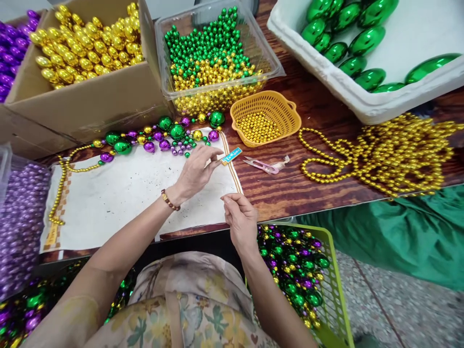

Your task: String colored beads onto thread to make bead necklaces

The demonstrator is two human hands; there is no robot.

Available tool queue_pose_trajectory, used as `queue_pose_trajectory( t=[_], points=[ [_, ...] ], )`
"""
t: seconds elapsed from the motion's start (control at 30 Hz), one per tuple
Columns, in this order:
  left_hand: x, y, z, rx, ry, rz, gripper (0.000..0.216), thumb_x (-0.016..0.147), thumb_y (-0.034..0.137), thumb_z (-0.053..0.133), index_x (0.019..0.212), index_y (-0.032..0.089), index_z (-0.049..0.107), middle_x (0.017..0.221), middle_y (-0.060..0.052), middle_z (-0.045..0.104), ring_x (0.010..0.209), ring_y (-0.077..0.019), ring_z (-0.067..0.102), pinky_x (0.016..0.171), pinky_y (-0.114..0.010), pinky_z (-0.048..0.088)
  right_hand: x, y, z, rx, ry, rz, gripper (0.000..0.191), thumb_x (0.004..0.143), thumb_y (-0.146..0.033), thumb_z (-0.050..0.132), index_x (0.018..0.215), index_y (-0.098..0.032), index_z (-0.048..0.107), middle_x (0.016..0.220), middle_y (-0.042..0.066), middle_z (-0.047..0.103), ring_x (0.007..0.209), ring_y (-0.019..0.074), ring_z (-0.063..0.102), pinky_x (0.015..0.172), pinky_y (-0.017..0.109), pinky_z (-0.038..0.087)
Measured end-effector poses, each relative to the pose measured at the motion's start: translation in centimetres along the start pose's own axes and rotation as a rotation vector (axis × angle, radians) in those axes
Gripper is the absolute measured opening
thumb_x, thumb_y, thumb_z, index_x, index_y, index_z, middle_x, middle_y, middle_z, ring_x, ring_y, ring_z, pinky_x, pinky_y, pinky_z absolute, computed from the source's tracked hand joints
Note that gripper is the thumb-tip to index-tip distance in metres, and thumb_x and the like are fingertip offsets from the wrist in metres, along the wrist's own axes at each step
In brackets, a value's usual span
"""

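Near the frame's centre, the left hand [197,169] reaches over white cloth [126,193], fingertips at a small blue-labelled item [232,155], whether gripping it I cannot tell. The right hand [242,220], just below and right, is closed thumb to fingertip, anything between too small to see. The beaded garland [177,132] curves from left to upper middle of the frame
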State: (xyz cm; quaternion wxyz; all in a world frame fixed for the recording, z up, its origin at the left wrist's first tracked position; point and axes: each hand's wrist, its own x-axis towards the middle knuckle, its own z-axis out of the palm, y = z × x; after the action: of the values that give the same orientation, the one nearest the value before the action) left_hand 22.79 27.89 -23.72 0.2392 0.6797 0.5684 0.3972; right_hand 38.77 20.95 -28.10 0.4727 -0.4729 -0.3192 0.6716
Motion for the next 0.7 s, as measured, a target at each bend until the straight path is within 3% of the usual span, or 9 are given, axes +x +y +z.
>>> queue_pose_trajectory(
  t=[0.13,0.27,0.4,0.57,0.7],
  points=[
    [-4.7,1.6,-1.9,-0.434,0.047,-0.353,0.017,0.085,0.032,0.069,0.095,0.019,0.072,0.080,-0.003,0.064,0.070,-0.0142,0.054,0.067,-0.029,0.044,-0.5,-0.8,1.2,-0.162,-0.041,-0.139,0.018,0.083,-0.038,0.070,0.076,-0.021,0.068,0.060,-0.004,0.047,0.055,0.0098,0.037,0.051,0.024,0.032],
    [-9.2,1.6,-2.3,-0.730,0.099,-0.613,0.028,0.077,0.037,0.077,0.094,0.015,0.074,0.065,0.001,0.059,0.057,-0.0096,0.053,0.057,-0.024,0.044,-0.9,-1.2,2.8,-0.228,-0.075,-0.185,0.015,0.082,-0.034,0.070,0.076,-0.021,0.068,0.061,-0.003,0.048,0.058,0.0110,0.037,0.053,0.024,0.032],
    [-11.3,1.7,-2.3,-0.843,0.164,-0.648,0.032,0.076,0.036,0.079,0.098,0.013,0.075,0.063,0.003,0.056,0.054,-0.0068,0.051,0.052,-0.021,0.043,-1.2,-0.9,3.9,-0.274,-0.128,-0.206,0.015,0.083,-0.033,0.069,0.077,-0.020,0.069,0.060,-0.004,0.047,0.057,0.0110,0.037,0.053,0.025,0.030],
    [-11.8,1.8,-2.7,-0.939,0.170,-0.662,0.032,0.077,0.035,0.079,0.101,0.014,0.075,0.064,0.003,0.056,0.051,-0.0056,0.050,0.044,-0.018,0.038,-1.6,-0.8,4.3,-0.366,-0.163,-0.270,0.013,0.087,-0.030,0.067,0.079,-0.020,0.069,0.062,-0.004,0.051,0.058,0.0112,0.042,0.055,0.025,0.034],
    [-12.0,1.9,-3.0,-0.986,0.173,-0.671,0.032,0.077,0.035,0.079,0.100,0.013,0.075,0.062,0.003,0.054,0.049,-0.0049,0.049,0.042,-0.016,0.037,-1.9,-1.1,4.6,-0.472,-0.178,-0.479,0.009,0.089,-0.023,0.065,0.082,-0.021,0.068,0.082,0.001,0.062,0.080,0.0154,0.058,0.074,0.029,0.046]
  ],
)
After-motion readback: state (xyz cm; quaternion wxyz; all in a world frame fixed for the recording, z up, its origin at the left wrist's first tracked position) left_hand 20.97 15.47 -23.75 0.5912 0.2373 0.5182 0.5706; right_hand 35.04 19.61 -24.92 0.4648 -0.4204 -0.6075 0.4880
